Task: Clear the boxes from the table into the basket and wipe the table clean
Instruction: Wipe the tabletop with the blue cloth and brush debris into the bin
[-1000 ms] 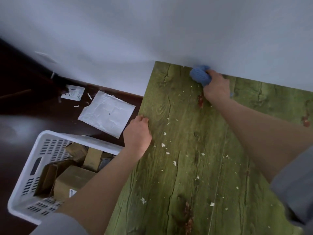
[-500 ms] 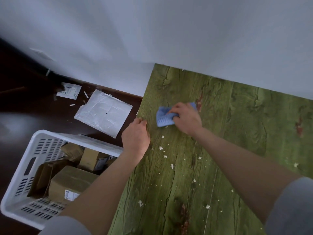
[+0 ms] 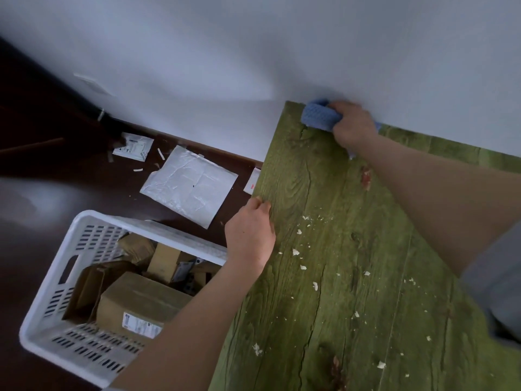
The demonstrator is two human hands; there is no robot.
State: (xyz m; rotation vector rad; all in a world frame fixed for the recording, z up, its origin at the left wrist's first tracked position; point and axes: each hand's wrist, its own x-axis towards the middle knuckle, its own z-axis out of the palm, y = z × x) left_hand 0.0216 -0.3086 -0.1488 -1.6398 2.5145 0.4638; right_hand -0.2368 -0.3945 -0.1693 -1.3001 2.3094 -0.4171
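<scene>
The green wood-grain table (image 3: 352,320) fills the right half of the view, strewn with small white crumbs (image 3: 295,252). My right hand (image 3: 352,125) grips a blue cloth (image 3: 320,117) pressed on the table's far left corner, against the white wall. My left hand (image 3: 249,232) rests with curled fingers on the table's left edge and holds nothing. On the floor at the lower left stands a white slotted basket (image 3: 59,280) with several cardboard boxes (image 3: 141,303) inside.
On the dark floor left of the table lie a white padded envelope (image 3: 189,184), a small printed packet (image 3: 134,146) and paper scraps. A white wall (image 3: 253,52) runs along the table's far edge. Reddish marks (image 3: 366,176) show on the tabletop.
My right hand swept the cloth from the far edge toward the table's left side, then back up to the far left corner. My left hand stayed on the table edge.
</scene>
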